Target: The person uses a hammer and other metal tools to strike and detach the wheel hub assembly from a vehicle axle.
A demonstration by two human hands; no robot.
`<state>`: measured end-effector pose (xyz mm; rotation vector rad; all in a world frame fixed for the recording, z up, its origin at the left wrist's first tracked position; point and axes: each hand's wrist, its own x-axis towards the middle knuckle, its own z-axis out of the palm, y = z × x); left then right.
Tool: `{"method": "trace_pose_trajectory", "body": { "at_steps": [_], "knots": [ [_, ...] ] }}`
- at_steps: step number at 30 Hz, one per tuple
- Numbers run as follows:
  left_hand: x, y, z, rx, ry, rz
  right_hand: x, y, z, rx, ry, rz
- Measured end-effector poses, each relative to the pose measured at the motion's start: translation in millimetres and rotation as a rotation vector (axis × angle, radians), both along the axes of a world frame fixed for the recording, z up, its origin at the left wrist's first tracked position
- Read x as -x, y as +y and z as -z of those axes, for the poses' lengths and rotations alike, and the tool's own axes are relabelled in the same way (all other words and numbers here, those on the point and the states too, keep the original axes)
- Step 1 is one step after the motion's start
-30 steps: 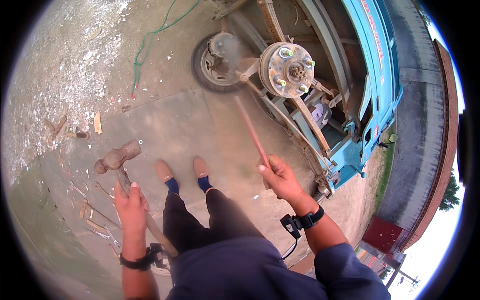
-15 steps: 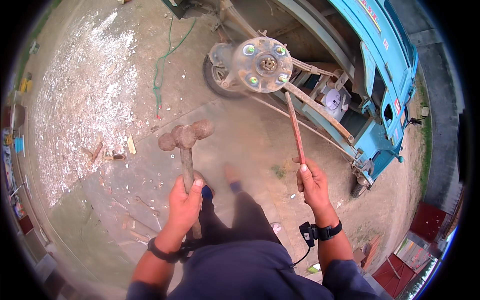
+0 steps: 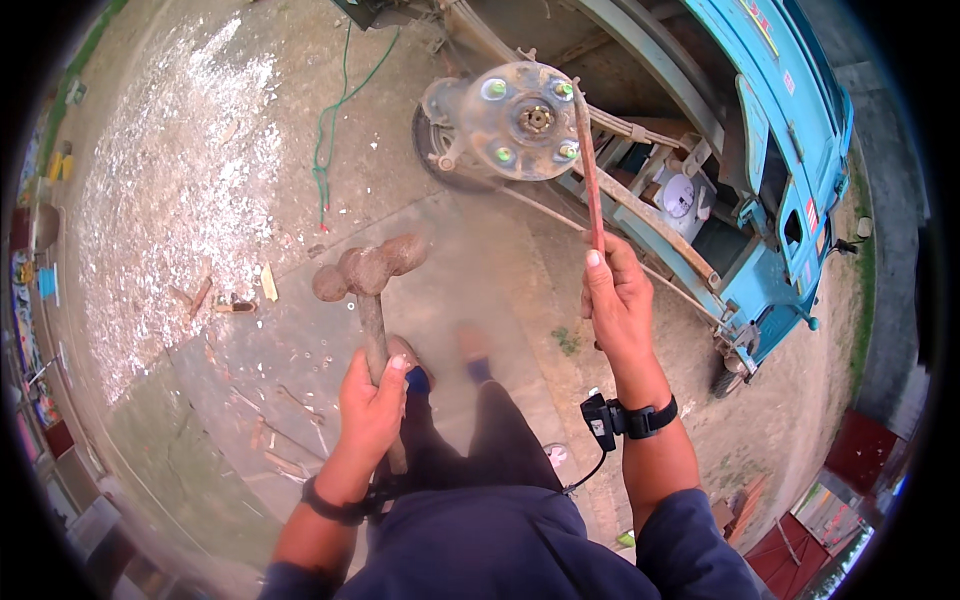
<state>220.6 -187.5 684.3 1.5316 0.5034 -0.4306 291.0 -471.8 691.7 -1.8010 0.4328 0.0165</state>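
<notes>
My left hand [image 3: 372,398] grips the wooden handle of a heavy rusty hammer [image 3: 368,270], its head raised above my feet. My right hand [image 3: 620,300] holds a long reddish metal rod [image 3: 588,170] upright. The rod's upper end rests near the right side of a round wheel hub [image 3: 520,120] with several green-tipped studs. The hub sticks out from the axle of a blue vehicle [image 3: 770,170]. A black band with a small device [image 3: 625,420] sits on my right wrist.
A wheel [image 3: 440,140] lies behind the hub. A green hose [image 3: 335,130] runs across the concrete ground at the top. Wood scraps [image 3: 235,295] and white debris lie at the left. The vehicle's frame bars fill the upper right.
My left hand has raised the hammer from low at the left up to the middle. My right hand has swung the rod upright, its tip now at the hub.
</notes>
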Motion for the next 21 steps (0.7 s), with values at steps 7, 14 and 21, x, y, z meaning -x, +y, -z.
{"method": "trace_pose_trajectory", "body": {
  "at_steps": [7,14,21],
  "knots": [
    [7,14,14,-0.052,0.049,-0.055,-98,-11,3,0.422,-0.305,-0.08],
    [6,31,20,-0.122,0.072,-0.059,-145,12,-17,0.61,-0.277,-0.256],
    [5,44,30,-0.138,0.063,-0.075,-147,14,-17,0.679,-0.351,-0.304]
  ]
}}
